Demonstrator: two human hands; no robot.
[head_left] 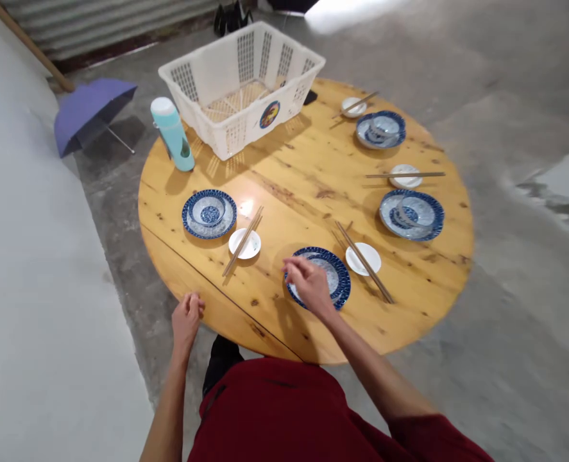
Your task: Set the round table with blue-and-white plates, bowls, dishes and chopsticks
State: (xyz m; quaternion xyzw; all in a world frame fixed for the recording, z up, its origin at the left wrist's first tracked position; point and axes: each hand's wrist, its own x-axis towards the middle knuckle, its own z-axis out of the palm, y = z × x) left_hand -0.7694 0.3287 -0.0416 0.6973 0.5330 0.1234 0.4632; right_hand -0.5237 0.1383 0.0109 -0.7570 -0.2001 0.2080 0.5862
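My right hand (308, 282) hovers over the near blue-and-white plate (336, 277) on the round wooden table (308, 192), fingers curled down onto its left side; what they grip is hidden. My left hand (186, 316) rests curled on the table's near left edge, holding nothing I can see. A small white dish (367, 255) with chopsticks (364, 261) lies just right of that plate. Another white dish (248, 246) with chopsticks (242, 240) lies to the left, beside a blue plate with a bowl (209, 212).
Two more blue plate-and-bowl settings (412, 213) (380, 129) with white dishes and chopsticks sit on the right and far side. A white plastic basket (243, 83) and a teal bottle (172, 133) stand at the back. A purple umbrella (89, 112) lies on the concrete floor.
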